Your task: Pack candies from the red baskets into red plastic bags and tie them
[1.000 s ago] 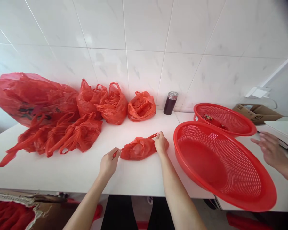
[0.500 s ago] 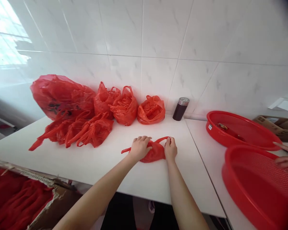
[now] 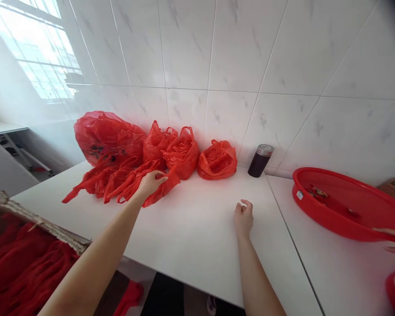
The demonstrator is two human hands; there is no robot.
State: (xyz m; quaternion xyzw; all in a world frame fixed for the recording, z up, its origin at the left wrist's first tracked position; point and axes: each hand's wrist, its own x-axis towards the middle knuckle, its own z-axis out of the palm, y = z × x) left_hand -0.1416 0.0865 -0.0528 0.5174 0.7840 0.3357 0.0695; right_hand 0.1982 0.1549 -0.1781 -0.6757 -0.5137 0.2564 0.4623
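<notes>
My left hand is closed on a small red plastic bag, holding it against the pile of tied red bags on the white counter. My right hand rests on the bare counter with its fingers loosely curled and nothing in them. Behind the pile a large stuffed red bag leans on the tiled wall, with three more filled red bags standing in a row beside it.
A dark flask with a metal lid stands by the wall. A red mesh basket with a few items sits at the right, where another person's fingers show. A cardboard box of red bags lies at lower left.
My left hand has carried the small red bag left to the pile. My right hand let go of it and stayed on the counter. The view swung left; the nearer basket left the frame.
</notes>
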